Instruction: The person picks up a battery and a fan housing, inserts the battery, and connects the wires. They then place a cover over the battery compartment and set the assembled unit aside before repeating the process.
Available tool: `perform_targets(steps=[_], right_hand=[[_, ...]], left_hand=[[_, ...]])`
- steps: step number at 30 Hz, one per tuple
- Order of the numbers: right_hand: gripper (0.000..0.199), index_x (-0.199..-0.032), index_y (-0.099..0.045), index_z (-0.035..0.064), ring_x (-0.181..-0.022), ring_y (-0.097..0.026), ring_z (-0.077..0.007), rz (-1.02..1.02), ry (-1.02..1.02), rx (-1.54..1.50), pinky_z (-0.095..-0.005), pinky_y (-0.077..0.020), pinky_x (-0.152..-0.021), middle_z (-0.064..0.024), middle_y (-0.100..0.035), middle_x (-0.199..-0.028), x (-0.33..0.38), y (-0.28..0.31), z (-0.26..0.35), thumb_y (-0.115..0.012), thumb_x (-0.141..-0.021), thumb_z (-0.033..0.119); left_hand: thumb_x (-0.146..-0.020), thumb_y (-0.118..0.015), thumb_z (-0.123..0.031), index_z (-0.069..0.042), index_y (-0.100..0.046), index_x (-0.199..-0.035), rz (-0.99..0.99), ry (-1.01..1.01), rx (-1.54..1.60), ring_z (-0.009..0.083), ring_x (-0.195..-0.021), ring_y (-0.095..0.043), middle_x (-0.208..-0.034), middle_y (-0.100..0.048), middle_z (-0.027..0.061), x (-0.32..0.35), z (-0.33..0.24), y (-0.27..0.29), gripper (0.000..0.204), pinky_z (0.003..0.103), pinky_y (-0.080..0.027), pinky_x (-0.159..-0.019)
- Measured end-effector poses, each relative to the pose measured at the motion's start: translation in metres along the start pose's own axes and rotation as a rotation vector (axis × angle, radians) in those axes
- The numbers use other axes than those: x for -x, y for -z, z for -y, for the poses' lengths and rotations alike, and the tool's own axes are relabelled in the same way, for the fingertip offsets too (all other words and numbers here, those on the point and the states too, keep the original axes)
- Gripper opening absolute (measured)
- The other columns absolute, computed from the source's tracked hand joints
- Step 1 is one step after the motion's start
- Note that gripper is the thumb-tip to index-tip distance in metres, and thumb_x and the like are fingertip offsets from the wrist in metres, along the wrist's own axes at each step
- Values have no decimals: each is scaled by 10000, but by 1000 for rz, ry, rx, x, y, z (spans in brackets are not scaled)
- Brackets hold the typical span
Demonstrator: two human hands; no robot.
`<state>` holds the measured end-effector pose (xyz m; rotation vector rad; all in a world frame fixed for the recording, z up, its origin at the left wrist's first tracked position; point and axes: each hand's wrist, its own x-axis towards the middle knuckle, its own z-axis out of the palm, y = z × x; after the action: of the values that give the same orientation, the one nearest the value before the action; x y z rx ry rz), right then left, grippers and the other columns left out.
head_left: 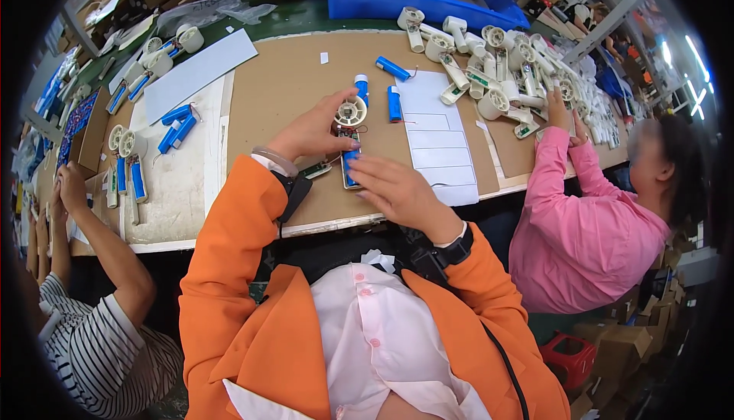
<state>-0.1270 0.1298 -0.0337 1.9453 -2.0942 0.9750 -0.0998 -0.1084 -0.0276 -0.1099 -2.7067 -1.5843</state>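
My left hand (pixel 310 133) pinched the white fan unit (pixel 350 114) near the table (pixel 290 83) middle; my right hand (pixel 397 190) pressed its blue battery (pixel 349 166). Pressing unevenly might have popped it loose.

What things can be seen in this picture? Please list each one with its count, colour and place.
small fan: one, white with a blue battery inside, table centre, in both hands
loose batteries: three, blue, just beyond the fan
paper sheet: one, white, right of the fan
fan parts pile: many, white, far right of table
bin: one, blue, far edge
fans on foam: several, white and blue, left
co-workers: two, pink sleeve right, striped shirt left
left hand: grip on fan head
right hand: fingers on fan handle
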Motion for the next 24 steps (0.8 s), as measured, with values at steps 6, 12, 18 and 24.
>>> perform_targets(steps=[6,12,18,24], right_hand=[[420,-1246,-596,9,-1243,-546,-308,-40,-17,53,-377,-483,-993,-154,-586,-1305,12,-19,6,-683,-841,75],[432,-1257,-587,1,-1241,-551,-313,-58,-14,79,-373,-486,-989,-170,-578,-1314,14,-22,5,-681,-840,64],[414,-1239,-601,21,-1171,-593,-318,-91,-45,-85,-369,-503,-949,-158,-608,-1271,11,-11,5,-683,-835,55],[324,-1118,-634,43,-945,-635,-302,-234,-206,-88,-377,-522,-800,-127,-657,-1040,-14,10,-2,-703,-802,59]], left_hand=[[-744,-804,-65,-94,-318,-1471,-2,16,-14,233,-1220,-503,-1363,-450,149,-2,0,-3,875,329,-453,-1003],[-736,-813,-78,-94,-308,-1480,-52,-35,-115,251,-1241,-494,-1378,-442,161,-2,2,-4,899,334,-450,-1011],[-718,-832,-172,-98,-298,-1480,-71,-39,-62,319,-1200,-515,-1411,-409,192,11,1,-1,934,362,-473,-970],[-741,-824,-139,-85,-301,-1464,-210,50,-258,229,-988,-591,-1370,-422,161,43,-20,3,894,329,-539,-814]])
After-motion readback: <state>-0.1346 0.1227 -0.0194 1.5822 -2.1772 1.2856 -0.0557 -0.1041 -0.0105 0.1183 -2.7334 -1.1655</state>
